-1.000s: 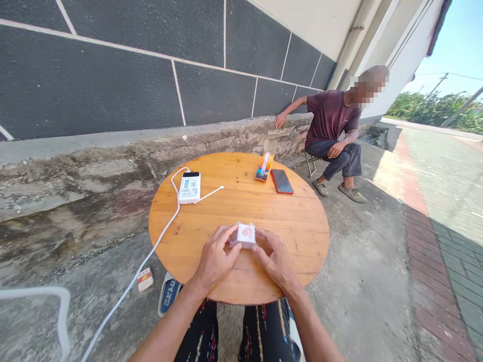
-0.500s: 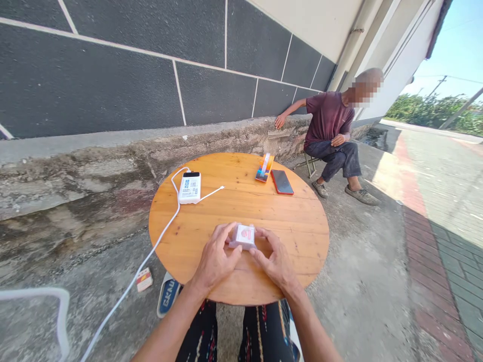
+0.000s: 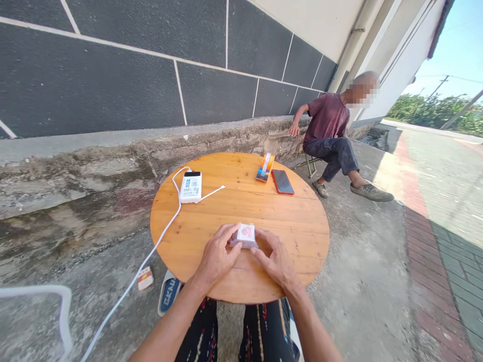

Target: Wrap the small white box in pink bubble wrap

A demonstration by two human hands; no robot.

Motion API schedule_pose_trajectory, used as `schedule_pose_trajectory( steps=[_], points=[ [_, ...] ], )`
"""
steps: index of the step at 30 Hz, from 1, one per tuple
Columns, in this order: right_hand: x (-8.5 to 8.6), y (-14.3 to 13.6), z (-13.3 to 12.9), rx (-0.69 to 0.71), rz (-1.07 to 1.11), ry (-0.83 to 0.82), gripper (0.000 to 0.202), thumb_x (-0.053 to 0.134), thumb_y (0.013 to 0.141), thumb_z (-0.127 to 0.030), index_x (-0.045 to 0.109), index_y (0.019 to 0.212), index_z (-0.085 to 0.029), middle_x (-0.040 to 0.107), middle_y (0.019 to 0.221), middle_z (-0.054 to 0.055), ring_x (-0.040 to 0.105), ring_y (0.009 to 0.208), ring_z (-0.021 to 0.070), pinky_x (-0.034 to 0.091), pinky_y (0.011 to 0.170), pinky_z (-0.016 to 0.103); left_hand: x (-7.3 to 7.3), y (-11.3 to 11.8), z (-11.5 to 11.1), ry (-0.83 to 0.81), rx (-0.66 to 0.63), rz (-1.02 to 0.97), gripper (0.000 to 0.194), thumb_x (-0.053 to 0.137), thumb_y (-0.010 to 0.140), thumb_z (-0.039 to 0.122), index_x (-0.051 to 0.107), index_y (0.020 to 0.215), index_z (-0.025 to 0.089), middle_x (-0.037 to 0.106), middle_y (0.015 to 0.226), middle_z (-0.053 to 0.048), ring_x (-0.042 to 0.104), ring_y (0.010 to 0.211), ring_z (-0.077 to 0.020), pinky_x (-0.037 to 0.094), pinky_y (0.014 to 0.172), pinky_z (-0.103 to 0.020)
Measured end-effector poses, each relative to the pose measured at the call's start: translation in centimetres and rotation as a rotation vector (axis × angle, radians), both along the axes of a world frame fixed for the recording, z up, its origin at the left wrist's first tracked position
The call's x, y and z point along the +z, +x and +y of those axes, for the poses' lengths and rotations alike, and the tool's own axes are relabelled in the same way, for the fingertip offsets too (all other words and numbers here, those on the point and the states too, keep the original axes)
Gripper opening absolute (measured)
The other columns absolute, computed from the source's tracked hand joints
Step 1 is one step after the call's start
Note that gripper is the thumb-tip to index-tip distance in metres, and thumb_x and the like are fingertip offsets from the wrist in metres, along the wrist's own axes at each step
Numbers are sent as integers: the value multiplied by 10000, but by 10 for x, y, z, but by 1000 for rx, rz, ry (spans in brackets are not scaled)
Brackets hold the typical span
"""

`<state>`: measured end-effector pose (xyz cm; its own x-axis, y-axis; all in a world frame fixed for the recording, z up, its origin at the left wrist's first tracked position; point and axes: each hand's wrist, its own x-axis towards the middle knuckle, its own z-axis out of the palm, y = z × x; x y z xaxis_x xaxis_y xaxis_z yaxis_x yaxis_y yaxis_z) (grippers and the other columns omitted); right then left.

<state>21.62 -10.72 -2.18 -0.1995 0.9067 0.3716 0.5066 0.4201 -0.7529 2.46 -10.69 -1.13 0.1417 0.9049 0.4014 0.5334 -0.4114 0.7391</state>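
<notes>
A small white box with a red print on top [image 3: 246, 232], wrapped in clear plastic, lies on the near half of the round wooden table [image 3: 241, 206]. My left hand [image 3: 221, 251] curls round its left side, thumb at the near corner. From the right, my right hand [image 3: 274, 255] holds it the same way, the thumb close to the near right corner and the fingers along the far side. The box sits flat between both hands, its side edges partly hidden by my fingers.
A white power bank [image 3: 190, 187] with a white cable stands at the table's left. A roll of tape [image 3: 265, 168] and a red-edged phone [image 3: 283, 182] are at the far right. A seated person [image 3: 328, 123] is beyond the table. A small carton [image 3: 145, 278] lies on the ground.
My hands and the box stay almost in place. The seated person has stretched a foot forward to the right and drawn the arm by the wall closer in.
</notes>
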Motion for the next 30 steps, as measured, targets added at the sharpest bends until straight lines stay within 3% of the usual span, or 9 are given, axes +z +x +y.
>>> schedule_pose_trajectory(
  steps=[8, 12, 16, 30],
  points=[
    [-4, 1, 1, -156, 185, -78, 296, 437, 925, -384, 609, 1106, -223, 656, 1138, 78, 581, 1090, 245, 425, 987, 448, -4, -3, -3, 40, 66, -13, 644, 474, 664, 31, 448, 1286, 195, 576, 1090, -66, 571, 845, -154, 507, 806, -303],
    [-10, 0, 7, -231, 152, 17, 267, 441, 898, -299, 616, 1072, -198, 654, 1106, 99, 589, 1050, 244, 434, 976, 451, -9, -5, 0, 23, 130, -9, 615, 448, 646, 15, 482, 1239, 175, 595, 1095, -74, 571, 928, -183, 493, 863, -341],
    [-11, -1, 8, -212, 70, 69, 232, 464, 863, -234, 637, 1015, -206, 665, 1062, 94, 595, 1005, 248, 453, 933, 457, -10, -5, 1, 29, 91, 2, 530, 432, 680, 18, 548, 1166, 197, 627, 1074, -60, 570, 1015, -200, 476, 911, -360],
    [-3, -3, 5, -139, -13, 69, 191, 474, 857, -173, 649, 915, -219, 680, 969, 60, 583, 944, 238, 444, 869, 412, -8, -5, 1, 42, 90, 51, 500, 433, 677, 19, 579, 1124, 189, 635, 998, -57, 578, 962, -204, 481, 875, -357]
  ],
)
